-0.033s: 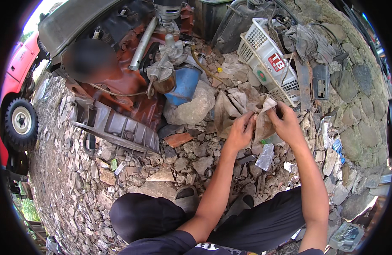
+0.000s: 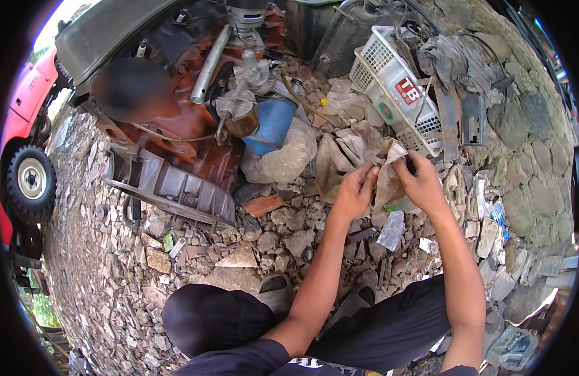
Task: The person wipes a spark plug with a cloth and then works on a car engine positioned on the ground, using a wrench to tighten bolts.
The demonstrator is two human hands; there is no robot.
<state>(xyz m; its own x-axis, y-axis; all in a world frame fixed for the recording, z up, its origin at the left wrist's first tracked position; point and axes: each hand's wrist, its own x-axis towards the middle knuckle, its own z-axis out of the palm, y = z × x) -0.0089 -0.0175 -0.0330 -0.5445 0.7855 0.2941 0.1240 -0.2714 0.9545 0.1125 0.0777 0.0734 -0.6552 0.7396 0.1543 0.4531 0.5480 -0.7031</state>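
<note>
A dirty, greyish-brown rag (image 2: 332,164) hangs crumpled in front of me, just above the rubble. My left hand (image 2: 357,190) is closed on its near edge, thumb and fingers pinched together. Beside it, my right hand (image 2: 422,182) grips a raised fold of the same cloth between thumb and fingers. Whether anything is wrapped inside the cloth cannot be seen. Left of the rag, a blue canister-shaped filter (image 2: 268,128) is attached to a reddish-brown engine block (image 2: 192,135), close to a large pale stone (image 2: 283,156).
A white plastic basket (image 2: 399,84) with parts and grey cloth (image 2: 455,62) stands at the far right, against a stone wall (image 2: 543,175). A ribbed metal housing (image 2: 170,188) juts from the engine's near side. Loose broken stones cover the ground. A red vehicle (image 2: 32,94) is at the far left.
</note>
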